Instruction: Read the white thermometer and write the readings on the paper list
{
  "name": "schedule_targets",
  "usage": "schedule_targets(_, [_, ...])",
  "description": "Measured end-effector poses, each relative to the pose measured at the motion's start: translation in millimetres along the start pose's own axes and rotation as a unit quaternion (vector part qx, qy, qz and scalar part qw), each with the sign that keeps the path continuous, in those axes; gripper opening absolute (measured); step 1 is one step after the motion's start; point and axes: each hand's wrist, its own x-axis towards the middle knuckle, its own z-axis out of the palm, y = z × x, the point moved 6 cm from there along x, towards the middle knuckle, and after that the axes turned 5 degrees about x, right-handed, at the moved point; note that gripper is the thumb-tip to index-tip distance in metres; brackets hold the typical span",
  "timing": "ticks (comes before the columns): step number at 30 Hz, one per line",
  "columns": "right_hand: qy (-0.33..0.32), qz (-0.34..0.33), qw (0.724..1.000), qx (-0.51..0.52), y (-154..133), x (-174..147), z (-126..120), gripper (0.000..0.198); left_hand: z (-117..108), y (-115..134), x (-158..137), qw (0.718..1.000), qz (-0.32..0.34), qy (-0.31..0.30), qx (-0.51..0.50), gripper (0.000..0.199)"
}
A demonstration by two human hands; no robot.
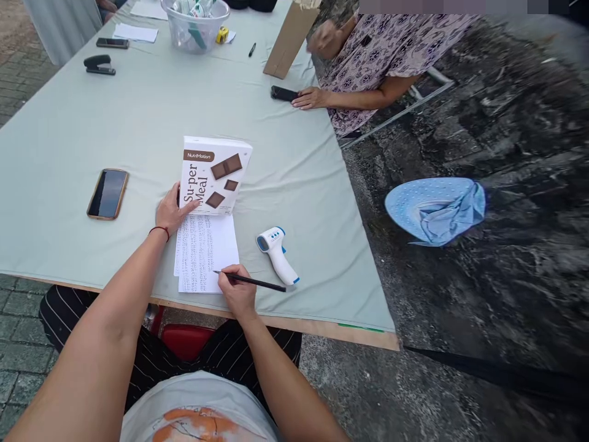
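My left hand (172, 212) grips the lower left edge of a white NutriMotion "Su-per Meal" box (216, 178), thumb across its printed front. The box's lower edge overlaps the top of some paper sheets (225, 245) covered in columns of small print or writing. Between the fingers of my right hand (240, 291) is a slim black pencil (257, 282), its tip over the lower part of the sheets. Whether the tip touches the paper I cannot tell. Just right of the sheets lies a white and blue infrared thermometer (278, 256).
A phone (108, 194) lies to the left on the cloth-covered table (138, 116). Further off are a stapler (99, 64), another phone (113, 43), a plastic basket (196, 27) and a cardboard piece (291, 40). Another person's hand (313, 98) touches a black phone (284, 93). A blue hat (435, 210) is at right.
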Motion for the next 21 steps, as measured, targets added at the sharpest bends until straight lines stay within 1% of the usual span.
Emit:
schedule_targets(5, [-0.021,-0.021,0.999,-0.031,-4.0,0.7,0.4,0.013,0.6,1.5,-0.4,1.000,0.000,0.000,0.005,0.066])
schedule_targets(10, [-0.075,-0.018,0.996,-0.046,-5.2,-0.1,4.1,0.014,1.3,2.5,-0.8,1.000,-0.002,-0.003,-0.001,0.066])
schedule_targets(12, [-0.087,-0.017,0.995,-0.056,-4.4,-0.6,5.0,0.015,1.7,2.2,-0.8,1.000,-0.004,-0.004,-0.003,0.066])
schedule_targets(17, [-0.094,-0.018,0.993,-0.073,-2.2,-1.4,5.8,0.016,1.6,2.1,-1.0,1.000,-0.001,0.000,-0.003,0.066])
schedule_targets(21, [-0.093,-0.032,0.992,-0.077,-4.2,-1.9,6.0,0.015,1.0,3.8,-1.6,1.000,0.001,-0.004,-0.007,0.067])
